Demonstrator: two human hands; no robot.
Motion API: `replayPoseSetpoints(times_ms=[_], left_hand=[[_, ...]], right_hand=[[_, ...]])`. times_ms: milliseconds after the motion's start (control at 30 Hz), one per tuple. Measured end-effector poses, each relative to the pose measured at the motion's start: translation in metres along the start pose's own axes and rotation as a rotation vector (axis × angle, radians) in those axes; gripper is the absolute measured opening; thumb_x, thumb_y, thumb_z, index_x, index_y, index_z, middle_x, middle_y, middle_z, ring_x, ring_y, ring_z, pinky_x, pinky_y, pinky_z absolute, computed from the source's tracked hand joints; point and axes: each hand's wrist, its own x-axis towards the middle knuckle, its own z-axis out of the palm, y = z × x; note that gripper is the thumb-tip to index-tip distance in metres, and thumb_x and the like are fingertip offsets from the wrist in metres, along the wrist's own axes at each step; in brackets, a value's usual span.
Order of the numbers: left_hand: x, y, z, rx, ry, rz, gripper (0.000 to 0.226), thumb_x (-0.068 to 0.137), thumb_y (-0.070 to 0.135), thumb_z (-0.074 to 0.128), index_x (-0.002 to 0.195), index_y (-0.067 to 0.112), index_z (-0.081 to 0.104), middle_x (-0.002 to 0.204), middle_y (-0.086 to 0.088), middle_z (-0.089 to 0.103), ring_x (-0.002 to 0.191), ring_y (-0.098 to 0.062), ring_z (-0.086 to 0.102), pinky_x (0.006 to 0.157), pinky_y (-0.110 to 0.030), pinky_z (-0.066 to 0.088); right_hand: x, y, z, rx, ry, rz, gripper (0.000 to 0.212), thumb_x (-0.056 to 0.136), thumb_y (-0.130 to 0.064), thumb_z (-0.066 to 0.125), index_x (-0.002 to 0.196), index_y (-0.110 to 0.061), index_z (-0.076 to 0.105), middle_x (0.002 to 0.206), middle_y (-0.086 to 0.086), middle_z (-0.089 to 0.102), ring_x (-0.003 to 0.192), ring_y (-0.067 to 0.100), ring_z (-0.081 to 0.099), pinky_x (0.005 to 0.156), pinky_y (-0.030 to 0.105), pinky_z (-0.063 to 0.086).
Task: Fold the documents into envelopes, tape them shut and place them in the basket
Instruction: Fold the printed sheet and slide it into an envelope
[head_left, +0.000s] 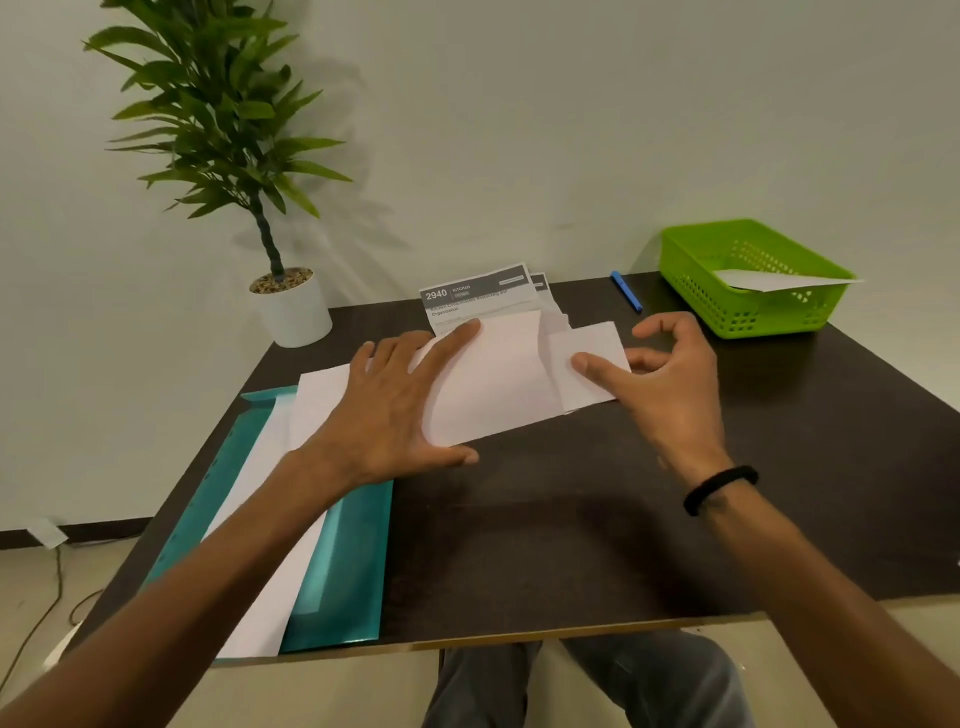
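Observation:
A white document (493, 379) lies partly folded on the dark table (571, 519), its lower part curled up over the printed top with the number 2940 (475, 293). My left hand (395, 410) presses flat on the folded sheet's left side, fingers spread. My right hand (670, 374) pinches a smaller white folded piece (587, 364) at the sheet's right end between thumb and forefinger. A green basket (727, 312) stands at the far right with one white envelope (779, 280) in it. More printed sheets (543, 288) lie under the document.
A teal folder (343, 571) with white sheets (270, 519) on it lies at the left front. A blue pen (626, 291) lies near the back edge beside the basket. A potted plant (291, 306) stands at the back left corner.

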Motion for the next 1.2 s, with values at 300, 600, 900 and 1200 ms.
replayPoseSetpoints(times_ms=[300,600,900,1200], left_hand=[[0.004,0.021,-0.008,0.007,0.086,-0.059,0.123,0.063,0.092,0.062,0.157,0.052,-0.007,0.152,-0.003,0.034,0.135,-0.026,0.036,0.119,-0.058,0.026],[0.002,0.034,-0.009,0.006,0.103,-0.138,0.117,0.067,0.091,0.061,0.158,0.051,-0.001,0.150,0.001,0.036,0.130,-0.021,0.038,0.111,-0.049,0.033],[0.000,0.042,0.003,0.053,0.183,-0.100,0.116,0.066,0.087,0.059,0.160,0.047,0.005,0.145,0.001,0.040,0.124,-0.020,0.041,0.105,-0.048,0.032],[0.010,0.059,0.017,0.035,0.050,-0.087,0.116,0.068,0.077,0.066,0.155,0.051,-0.007,0.150,0.003,0.034,0.128,-0.017,0.036,0.107,-0.049,0.034]], right_hand=[[-0.012,-0.031,0.025,-0.112,0.051,-0.202,0.018,0.093,-0.032,0.078,0.102,-0.032,0.063,0.094,-0.020,0.071,0.091,-0.009,0.069,0.067,0.006,0.051],[-0.016,-0.043,0.025,-0.042,-0.144,-0.131,0.041,0.105,-0.057,0.048,0.102,-0.028,0.077,0.100,-0.010,0.076,0.098,0.005,0.067,0.087,0.038,0.056],[-0.018,-0.051,0.019,-0.106,-0.441,-0.175,0.069,0.100,-0.065,0.051,0.064,-0.008,0.038,0.063,0.006,0.035,0.057,0.012,0.035,0.062,0.031,0.030],[0.003,-0.031,0.005,-0.226,-0.712,-0.086,0.021,0.091,-0.032,0.081,0.109,-0.021,0.081,0.102,-0.011,0.080,0.098,0.007,0.074,0.089,0.031,0.059]])
